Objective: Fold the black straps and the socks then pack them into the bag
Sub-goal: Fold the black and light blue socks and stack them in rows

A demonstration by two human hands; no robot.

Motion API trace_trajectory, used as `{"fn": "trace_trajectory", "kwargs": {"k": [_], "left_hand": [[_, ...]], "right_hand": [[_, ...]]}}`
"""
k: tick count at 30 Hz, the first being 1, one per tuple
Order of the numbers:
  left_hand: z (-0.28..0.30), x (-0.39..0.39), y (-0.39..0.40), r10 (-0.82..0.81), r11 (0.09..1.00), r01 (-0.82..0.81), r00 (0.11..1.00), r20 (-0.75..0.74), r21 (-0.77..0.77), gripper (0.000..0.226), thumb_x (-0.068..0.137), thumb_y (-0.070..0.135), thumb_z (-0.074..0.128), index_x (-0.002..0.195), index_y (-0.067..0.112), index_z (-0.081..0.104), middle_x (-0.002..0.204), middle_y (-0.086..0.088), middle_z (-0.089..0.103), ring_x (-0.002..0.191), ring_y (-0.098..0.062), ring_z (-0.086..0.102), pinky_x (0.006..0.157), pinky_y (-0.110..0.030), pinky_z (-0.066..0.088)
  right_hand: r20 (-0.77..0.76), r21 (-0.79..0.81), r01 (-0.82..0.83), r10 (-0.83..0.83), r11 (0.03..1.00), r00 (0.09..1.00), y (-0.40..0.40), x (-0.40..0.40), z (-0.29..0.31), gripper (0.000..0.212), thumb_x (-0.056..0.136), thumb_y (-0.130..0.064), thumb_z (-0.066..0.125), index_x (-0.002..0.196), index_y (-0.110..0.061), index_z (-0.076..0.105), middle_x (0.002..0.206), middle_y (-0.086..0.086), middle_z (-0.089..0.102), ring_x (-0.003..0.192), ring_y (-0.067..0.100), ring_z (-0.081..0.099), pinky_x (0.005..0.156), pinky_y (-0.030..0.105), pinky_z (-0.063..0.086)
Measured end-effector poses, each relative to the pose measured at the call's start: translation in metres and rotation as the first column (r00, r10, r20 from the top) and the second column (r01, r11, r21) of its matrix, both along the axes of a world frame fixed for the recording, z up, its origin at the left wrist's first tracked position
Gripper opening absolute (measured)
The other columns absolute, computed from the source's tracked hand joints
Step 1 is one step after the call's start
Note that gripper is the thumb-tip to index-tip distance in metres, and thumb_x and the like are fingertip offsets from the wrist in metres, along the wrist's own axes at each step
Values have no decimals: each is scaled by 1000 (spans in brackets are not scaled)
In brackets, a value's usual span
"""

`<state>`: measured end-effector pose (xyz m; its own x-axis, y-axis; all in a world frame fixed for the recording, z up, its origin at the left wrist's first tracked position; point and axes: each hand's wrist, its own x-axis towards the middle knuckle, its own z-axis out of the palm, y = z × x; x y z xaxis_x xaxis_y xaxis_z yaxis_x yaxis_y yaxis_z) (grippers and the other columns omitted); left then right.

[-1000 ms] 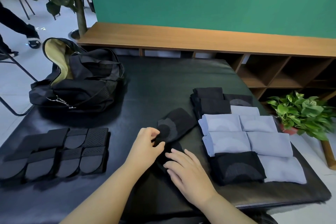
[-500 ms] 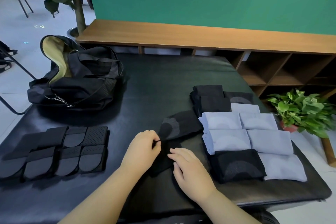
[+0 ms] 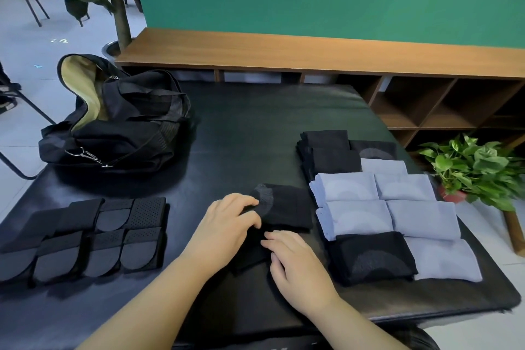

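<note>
A black sock (image 3: 287, 207) with a grey heel patch lies in the middle of the dark table (image 3: 255, 128). My left hand (image 3: 227, 224) pinches its folded end near the heel patch. My right hand (image 3: 295, 261) rests flat on the sock's lower part, fingers straight. To the right lie folded socks in rows: pale blue ones (image 3: 397, 207) and black ones (image 3: 329, 150). Folded black straps (image 3: 93, 233) sit in two rows at the left. The black bag (image 3: 119, 128) stands unzipped at the far left, its tan lining showing.
A wooden shelf unit (image 3: 312, 57) runs behind the table below a green wall. A potted green plant (image 3: 471, 165) stands on the floor at the right. A tree in a pot (image 3: 113, 8) stands behind the bag. The table's right edge is close to the socks.
My left hand has drawn the sock's upper part over and toward me, so the sock now lies folded. My right hand stayed on the lower part.
</note>
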<state>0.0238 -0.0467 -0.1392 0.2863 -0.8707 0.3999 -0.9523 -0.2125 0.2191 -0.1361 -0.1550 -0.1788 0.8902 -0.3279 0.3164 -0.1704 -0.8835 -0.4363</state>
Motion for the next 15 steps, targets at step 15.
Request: {"fn": "trace_trajectory", "kwargs": {"k": [15], "left_hand": [[0,7,-10,391,915,-379,741,-546,140,72,95,22,54,151,17,9,153,0,16,137,-17,26,104,-23,28]], "right_hand": [[0,12,9,-10,1000,1000,1,-1,0,36,87,-22,39,111,-23,67,122,-15,59,120,2,45,102,16,35]]}}
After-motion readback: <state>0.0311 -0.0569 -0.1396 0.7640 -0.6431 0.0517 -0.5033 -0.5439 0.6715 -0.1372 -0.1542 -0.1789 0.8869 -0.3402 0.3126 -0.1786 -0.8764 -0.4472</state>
